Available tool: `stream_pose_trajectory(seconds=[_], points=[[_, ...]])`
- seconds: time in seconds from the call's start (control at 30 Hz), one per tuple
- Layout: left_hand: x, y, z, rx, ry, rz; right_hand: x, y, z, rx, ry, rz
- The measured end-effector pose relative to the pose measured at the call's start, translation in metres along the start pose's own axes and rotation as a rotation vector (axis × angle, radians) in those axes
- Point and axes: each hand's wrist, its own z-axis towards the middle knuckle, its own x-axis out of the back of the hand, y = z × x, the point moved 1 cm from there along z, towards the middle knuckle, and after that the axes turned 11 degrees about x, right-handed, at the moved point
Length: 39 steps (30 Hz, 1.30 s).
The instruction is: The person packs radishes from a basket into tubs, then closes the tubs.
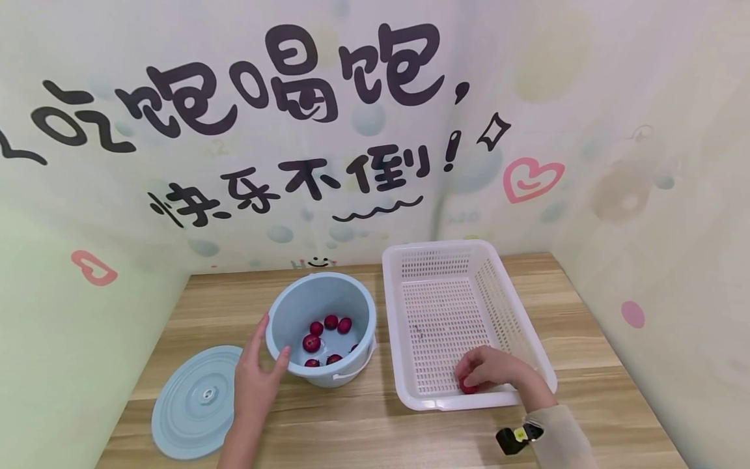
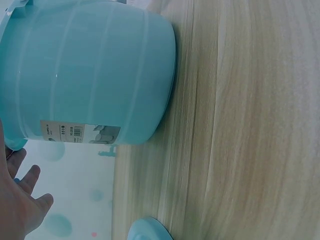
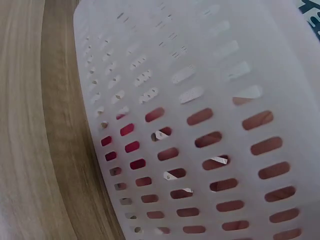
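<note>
In the head view, my left hand [image 1: 258, 378] rests against the left side of a light blue bucket [image 1: 351, 374], fingers spread along its rim. Several small dark red round fruits [image 1: 312, 343] lie on the bucket's bottom. The left wrist view shows the bucket's labelled side [image 2: 100, 75] and the hand [image 2: 20, 200] with relaxed fingers beside the rim. My right hand [image 1: 491, 366] reaches into a white slotted basket [image 1: 404, 378] and pinches a red fruit [image 1: 467, 385] low near its front wall. Through the slots in the right wrist view, the red fruit [image 3: 132, 146] shows partly.
A round light blue lid [image 1: 190, 410] lies on the wooden table [image 1: 351, 430] left of the bucket, beside my left forearm. The bucket's white handle [image 1: 359, 370] hangs down at its front right. A printed wall covering [image 1: 351, 215] stands behind the table.
</note>
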Motion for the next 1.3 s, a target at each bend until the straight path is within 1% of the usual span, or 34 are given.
stream_pose_trajectory(seconds=[0.1,0.3,0.5,0.87,1.0,1.17,1.3], points=[[0.0,0.0,0.0,-0.002,0.003,0.002,0.0,0.0,0.001,0.033,-0.032,-0.004],[0.0,0.0,0.0,0.002,0.0,0.002,0.0,0.002,0.001,0.041,-0.027,-0.032],[0.0,0.001,0.0,0.008,-0.005,-0.003,0.0,0.002,0.001,0.066,0.012,-0.047],[0.0,0.0,-0.001,-0.006,0.006,-0.002,0.004,-0.001,0.004,0.139,0.085,-0.095],[0.0,0.0,-0.001,-0.007,0.009,-0.006,0.006,-0.003,0.004,0.157,0.107,-0.076],[0.0,0.001,-0.001,-0.001,0.001,-0.002,0.007,-0.007,0.004,0.166,0.128,-0.018],[0.0,0.001,-0.001,0.0,-0.003,-0.002,0.007,-0.011,0.005,0.185,0.153,-0.013]])
